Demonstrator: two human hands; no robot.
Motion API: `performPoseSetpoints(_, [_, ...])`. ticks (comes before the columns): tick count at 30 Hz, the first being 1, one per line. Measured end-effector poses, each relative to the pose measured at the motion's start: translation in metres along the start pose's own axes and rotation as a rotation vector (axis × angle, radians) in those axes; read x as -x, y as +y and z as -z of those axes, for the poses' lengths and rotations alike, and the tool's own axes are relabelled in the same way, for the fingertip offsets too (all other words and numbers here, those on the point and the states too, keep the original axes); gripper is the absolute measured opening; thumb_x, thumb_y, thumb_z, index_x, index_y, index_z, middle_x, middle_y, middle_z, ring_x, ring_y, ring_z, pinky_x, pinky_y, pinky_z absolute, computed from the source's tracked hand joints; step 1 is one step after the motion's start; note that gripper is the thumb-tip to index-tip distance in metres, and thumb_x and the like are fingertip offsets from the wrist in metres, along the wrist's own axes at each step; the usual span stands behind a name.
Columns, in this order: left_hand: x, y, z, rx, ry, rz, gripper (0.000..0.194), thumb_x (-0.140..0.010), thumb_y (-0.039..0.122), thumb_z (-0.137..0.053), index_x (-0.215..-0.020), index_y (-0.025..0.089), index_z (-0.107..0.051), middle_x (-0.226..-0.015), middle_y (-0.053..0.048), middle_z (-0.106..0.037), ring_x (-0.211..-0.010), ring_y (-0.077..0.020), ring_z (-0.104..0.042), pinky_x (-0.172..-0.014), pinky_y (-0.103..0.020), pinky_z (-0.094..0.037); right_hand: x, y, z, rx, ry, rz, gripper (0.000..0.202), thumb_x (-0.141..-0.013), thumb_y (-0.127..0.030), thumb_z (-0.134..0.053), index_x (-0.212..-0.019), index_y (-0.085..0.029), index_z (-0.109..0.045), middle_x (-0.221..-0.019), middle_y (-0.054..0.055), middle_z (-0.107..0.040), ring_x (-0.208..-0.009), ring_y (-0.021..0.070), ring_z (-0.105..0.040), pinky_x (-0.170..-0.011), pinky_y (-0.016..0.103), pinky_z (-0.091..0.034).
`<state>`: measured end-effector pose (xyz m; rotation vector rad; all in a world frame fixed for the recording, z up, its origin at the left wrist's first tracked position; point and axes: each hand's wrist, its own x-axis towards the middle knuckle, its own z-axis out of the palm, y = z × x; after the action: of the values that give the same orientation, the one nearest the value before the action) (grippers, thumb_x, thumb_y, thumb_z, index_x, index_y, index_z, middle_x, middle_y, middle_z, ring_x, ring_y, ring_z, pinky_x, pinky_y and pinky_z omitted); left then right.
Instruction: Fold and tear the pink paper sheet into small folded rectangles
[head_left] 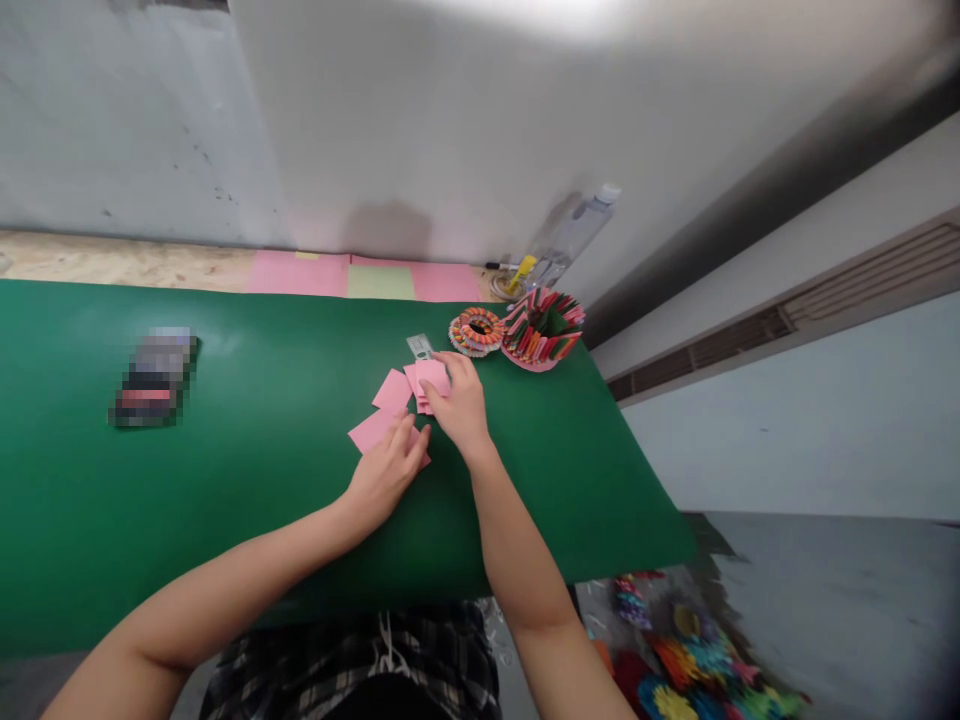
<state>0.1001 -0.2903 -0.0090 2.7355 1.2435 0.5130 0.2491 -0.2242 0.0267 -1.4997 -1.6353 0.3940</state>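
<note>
My left hand (384, 472) lies over pink paper pieces (367, 430) on the green table, its fingers apart and touching them. A separate pink paper square (392, 390) sits just beyond. Beside it, my right hand (463, 402) has thumb and fingers around a small overlapping stack of pink paper slips (430, 378). Part of that stack is hidden under the fingers. Just past the stack is a small whitish printed card (419, 346).
Coiled folded-paper rings (477, 330) and a round red-and-green folded-paper piece (543, 328) stand at the right. Behind them are a clear bottle (574, 235) and a yellow glue stick (523, 272). A blurred-out phone-like object (156, 378) lies left. Pink sheets (300, 274) line the wall.
</note>
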Motion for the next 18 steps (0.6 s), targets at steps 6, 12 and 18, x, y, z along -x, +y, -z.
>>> performPoseSetpoints(6, [-0.009, -0.028, 0.016, 0.579, 0.290, 0.076, 0.036, -0.090, 0.017, -0.047, -0.125, 0.016, -0.049, -0.099, -0.010, -0.067, -0.091, -0.0179, -0.066, -0.081, -0.030, -0.053, -0.003, -0.003, -0.002, -0.547, -0.038, -0.272, 0.032, -0.076, -0.040, -0.062, -0.099, -0.019, -0.060, -0.102, 0.009, -0.065, -0.093, 0.0195, -0.062, -0.086, 0.036, -0.049])
performPoseSetpoints(12, [-0.020, -0.042, 0.035, 1.164, 0.397, 0.619, 0.037, -0.072, 0.030, -0.071, -0.105, 0.017, -0.060, -0.085, -0.005, -0.069, -0.074, -0.0162, -0.066, -0.065, -0.026, -0.053, 0.001, -0.014, -0.007, -0.662, -0.155, -0.310, 0.029, -0.073, -0.043, -0.067, -0.091, -0.021, -0.062, -0.088, 0.004, -0.066, -0.083, 0.0164, -0.063, -0.079, 0.032, -0.051])
performPoseSetpoints(18, [-0.025, -0.046, 0.036, 1.561, 0.465, 0.773, 0.040, -0.061, 0.029, -0.080, -0.094, 0.015, -0.060, -0.086, -0.006, -0.069, -0.073, -0.0148, -0.065, -0.065, -0.025, -0.053, 0.010, -0.020, -0.017, -0.670, -0.397, -0.303, 0.032, -0.061, -0.041, -0.076, -0.081, -0.020, -0.061, -0.075, 0.000, -0.063, -0.069, 0.0132, -0.060, -0.069, 0.028, -0.050])
